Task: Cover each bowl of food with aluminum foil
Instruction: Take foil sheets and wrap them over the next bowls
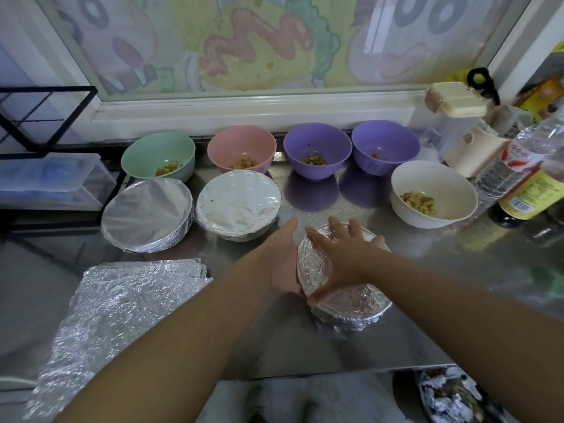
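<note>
Three foil-covered bowls (345, 282) are seen, two at the left. Five uncovered bowls (317, 151) with food stand behind. Crumpled foil sheets (122, 306) lie stacked at the left.

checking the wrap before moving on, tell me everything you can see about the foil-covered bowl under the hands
The foil-covered bowl stands upright on the steel counter, nearest the person, in front of the other bowls. Crinkled silver foil spans its top and folds down over the rim and side, hiding the bowl's colour and contents. The right hand lies spread flat on the foil top, thumb at the near rim. The left hand presses open against its left side. It touches no other bowl.
</note>
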`<action>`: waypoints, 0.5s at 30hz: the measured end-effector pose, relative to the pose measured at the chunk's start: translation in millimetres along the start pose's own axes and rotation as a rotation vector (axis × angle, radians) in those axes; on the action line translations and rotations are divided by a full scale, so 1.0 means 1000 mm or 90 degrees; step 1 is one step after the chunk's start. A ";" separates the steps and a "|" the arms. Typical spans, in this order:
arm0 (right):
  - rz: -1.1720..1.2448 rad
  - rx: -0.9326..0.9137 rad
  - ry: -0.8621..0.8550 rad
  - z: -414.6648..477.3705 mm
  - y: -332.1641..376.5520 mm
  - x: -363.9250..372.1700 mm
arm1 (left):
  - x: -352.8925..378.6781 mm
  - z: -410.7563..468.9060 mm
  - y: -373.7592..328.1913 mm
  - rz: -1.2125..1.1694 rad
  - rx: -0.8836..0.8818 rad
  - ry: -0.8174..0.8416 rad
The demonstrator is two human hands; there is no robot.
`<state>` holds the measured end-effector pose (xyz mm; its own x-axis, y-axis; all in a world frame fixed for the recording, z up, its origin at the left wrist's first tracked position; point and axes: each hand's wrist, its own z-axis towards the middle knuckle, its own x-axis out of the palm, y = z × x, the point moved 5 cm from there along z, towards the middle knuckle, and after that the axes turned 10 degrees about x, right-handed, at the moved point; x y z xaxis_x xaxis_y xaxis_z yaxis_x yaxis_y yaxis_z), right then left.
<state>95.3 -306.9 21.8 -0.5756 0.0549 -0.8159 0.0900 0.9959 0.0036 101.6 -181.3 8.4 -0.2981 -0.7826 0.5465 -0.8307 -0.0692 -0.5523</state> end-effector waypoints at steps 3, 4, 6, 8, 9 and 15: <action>-0.002 0.002 0.001 0.000 0.001 -0.001 | -0.002 0.007 -0.008 0.054 -0.055 -0.031; 0.000 0.001 0.002 0.000 0.001 0.000 | -0.004 0.010 -0.008 0.065 -0.071 -0.034; 0.002 0.000 0.001 0.001 0.002 0.001 | -0.006 0.015 -0.009 0.091 -0.096 -0.040; 0.000 0.004 -0.002 0.001 0.002 0.002 | -0.006 0.019 -0.009 0.097 -0.112 -0.042; -0.003 0.006 -0.003 0.001 0.002 0.002 | -0.005 0.022 -0.010 0.091 -0.116 -0.037; 0.042 0.061 0.003 0.000 0.006 0.000 | -0.011 0.018 -0.026 0.043 -0.051 -0.112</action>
<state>95.8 -300.6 21.7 -0.5695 0.1210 -0.8131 0.2050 0.9788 0.0021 134.8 -181.6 5.5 -0.2738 -0.8800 0.3881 -0.8484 0.0309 -0.5284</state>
